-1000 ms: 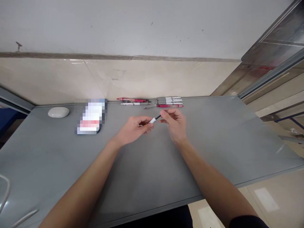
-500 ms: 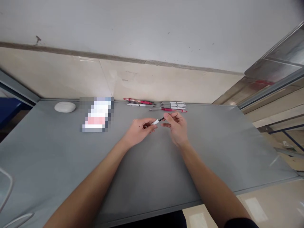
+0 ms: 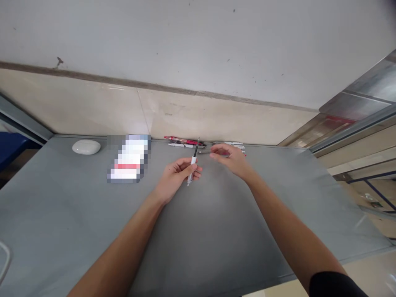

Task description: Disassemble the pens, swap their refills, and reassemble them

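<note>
My left hand (image 3: pixel 182 173) is closed around the white barrel of a pen (image 3: pixel 194 160). This pen tilts up and away from me, its dark refill and thin tip exposed above the barrel. Apart from it, to the right, my right hand (image 3: pixel 227 158) hovers with thumb and fingers curved and a gap between them; nothing shows in its grasp. A small greyish pointed pen part (image 3: pixel 204 152) lies just left of its fingertips. Behind this hand, a group of white pens (image 3: pixel 236 144) is partly hidden. Left of them lie a red pen (image 3: pixel 177 139) and a white pen (image 3: pixel 181 145).
A grey table (image 3: pixel 77 214) runs along a tiled wall (image 3: pixel 222 115). On its left stand a white rounded case (image 3: pixel 86 147) and a blurred-out phone (image 3: pixel 130 159). A white cable (image 3: pixel 6 258) shows at the lower left edge.
My right hand has come off the refill and moved slightly right and up toward the pens. My left hand has turned the pen more upright. The view has shifted slightly.
</note>
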Demonstrator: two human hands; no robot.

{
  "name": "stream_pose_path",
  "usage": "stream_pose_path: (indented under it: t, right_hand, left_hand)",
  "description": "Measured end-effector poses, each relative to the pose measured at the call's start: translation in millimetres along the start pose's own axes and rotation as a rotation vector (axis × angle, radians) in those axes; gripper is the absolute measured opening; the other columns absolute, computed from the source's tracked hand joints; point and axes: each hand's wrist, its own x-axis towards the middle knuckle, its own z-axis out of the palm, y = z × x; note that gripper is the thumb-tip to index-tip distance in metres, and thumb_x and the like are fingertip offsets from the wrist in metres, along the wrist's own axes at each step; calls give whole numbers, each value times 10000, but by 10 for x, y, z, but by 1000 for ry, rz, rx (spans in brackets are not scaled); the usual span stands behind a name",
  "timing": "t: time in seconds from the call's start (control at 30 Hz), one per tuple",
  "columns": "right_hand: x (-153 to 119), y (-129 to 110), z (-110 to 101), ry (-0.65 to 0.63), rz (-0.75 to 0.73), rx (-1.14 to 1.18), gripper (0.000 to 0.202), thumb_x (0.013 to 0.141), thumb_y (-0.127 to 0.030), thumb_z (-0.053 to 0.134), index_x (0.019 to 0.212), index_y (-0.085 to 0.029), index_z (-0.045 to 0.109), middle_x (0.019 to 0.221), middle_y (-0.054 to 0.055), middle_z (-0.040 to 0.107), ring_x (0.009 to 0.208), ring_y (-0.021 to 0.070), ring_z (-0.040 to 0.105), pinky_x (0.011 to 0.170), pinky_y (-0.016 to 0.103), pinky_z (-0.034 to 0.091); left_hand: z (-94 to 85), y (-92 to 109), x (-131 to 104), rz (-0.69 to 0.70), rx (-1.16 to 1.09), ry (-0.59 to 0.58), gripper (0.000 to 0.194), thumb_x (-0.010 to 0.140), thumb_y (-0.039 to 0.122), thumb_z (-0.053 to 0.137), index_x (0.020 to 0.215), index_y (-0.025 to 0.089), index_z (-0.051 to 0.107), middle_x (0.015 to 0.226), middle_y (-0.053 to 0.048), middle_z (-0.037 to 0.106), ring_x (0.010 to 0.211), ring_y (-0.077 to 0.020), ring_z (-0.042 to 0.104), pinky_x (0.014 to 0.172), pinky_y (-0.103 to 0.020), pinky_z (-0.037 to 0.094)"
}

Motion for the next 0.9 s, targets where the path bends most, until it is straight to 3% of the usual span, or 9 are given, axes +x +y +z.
stream_pose_path:
  t: [0.07,0.17,0.3,0.57,0.8,0.9]
  right_hand:
    - [94,4,-21,-65,-118,-330,210,818,-364,622,1004,-297,694,1053,2,712,916,194,646,779,344,488]
    - [219,-19,-8,-148,-229,-737,242,869,-312,549,1077,-302,671,1129,0,696,951,203,639,675,299,440]
    - [351,-36,41,-226,-346,-1010,272,923,-280,461,1111,-278,657,1159,23,687,1015,207,618,582,282,362]
    - [445,-9,83,-303,-400,-1132,334,956,-212,363,1078,-229,673,1112,84,696,1011,223,592,567,289,283]
    - [467,50,112,-296,-484,-1091,341,936,-158,366,1076,-215,671,1023,87,711,926,218,601,579,296,280]
    - [445,20,136,-226,-485,-991,322,924,-177,399,1087,-222,673,1013,87,713,929,220,605,599,297,314]
  left_hand:
    - [-17,8,3,-26,-68,8,314,802,370,701,1034,163,659,928,-81,715,789,-165,660,816,-343,521]
    - [-33,31,10,-55,-98,26,313,801,359,707,1034,158,648,942,-80,715,796,-159,662,813,-327,518]
    - [-51,45,23,-75,-102,48,320,793,355,717,1037,159,646,935,-78,718,785,-156,662,789,-311,512]
    - [-67,56,35,-74,-89,52,270,824,328,693,1028,160,640,920,-71,720,774,-148,658,769,-295,509]
    - [-70,53,44,-65,-78,60,259,827,312,689,1031,162,636,918,-70,719,776,-156,663,766,-304,513]
    - [-70,58,42,-61,-76,63,269,825,314,690,1041,163,635,914,-72,720,780,-158,664,766,-304,511]
